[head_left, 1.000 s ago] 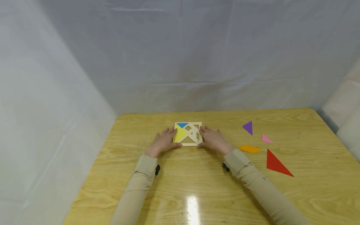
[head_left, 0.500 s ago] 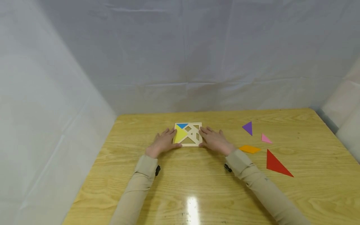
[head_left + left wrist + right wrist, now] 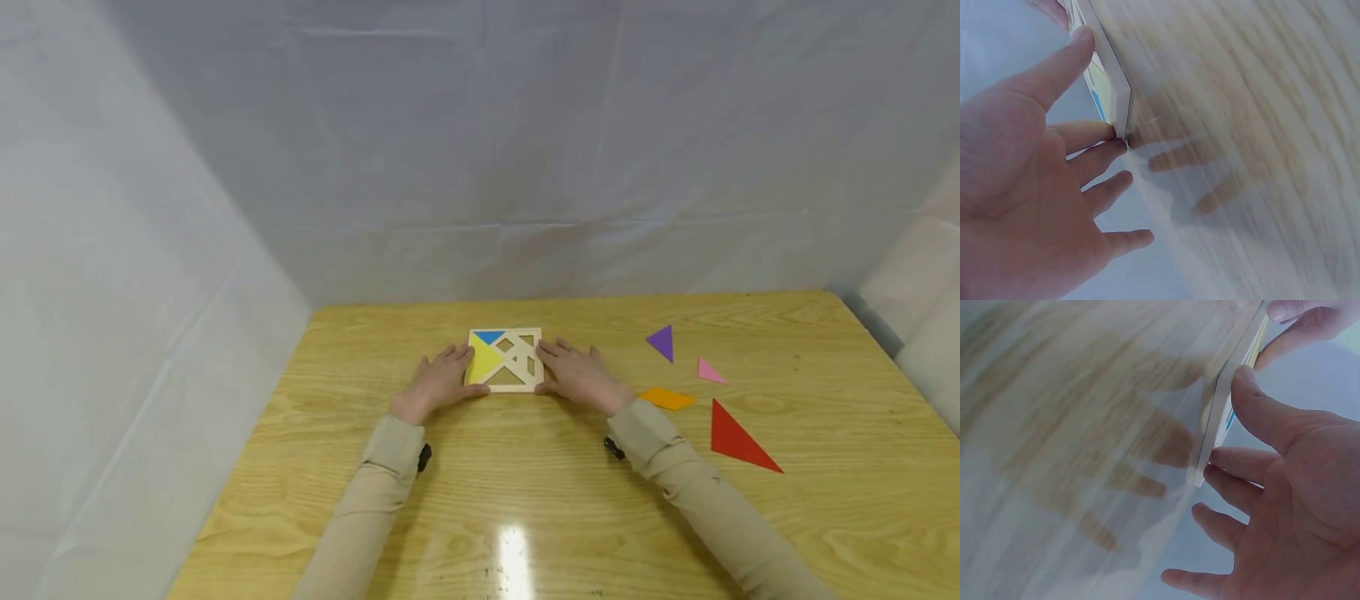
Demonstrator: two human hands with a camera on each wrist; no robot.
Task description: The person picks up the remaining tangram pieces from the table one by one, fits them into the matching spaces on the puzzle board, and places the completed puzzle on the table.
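A square wooden tangram board point(image 3: 513, 388) lies on the table between both hands. A yellow triangle point(image 3: 483, 358) and a blue triangle point(image 3: 489, 337) fill its left part; the recesses elsewhere in it are bare. My left hand point(image 3: 437, 380) touches the board's near left corner, thumb at the near edge and fingertips along the left side. Mirroring it, my right hand point(image 3: 582, 379) has its thumb at the near right corner and fingertips on the right edge. Both wrist views show fairly straight, spread fingers, with the outer fingers off the board's edge point(image 3: 1121, 106).
Right of the right hand lie a purple triangle point(image 3: 662, 342), a pink triangle point(image 3: 709, 372), an orange parallelogram point(image 3: 670, 399) and a large red triangle point(image 3: 738, 438). White sheeting point(image 3: 525, 167) stands behind the wooden table point(image 3: 480, 492) and at its sides.
The board has shifted very slightly to the right, and both hands have moved with it. The loose pieces stay where they were.
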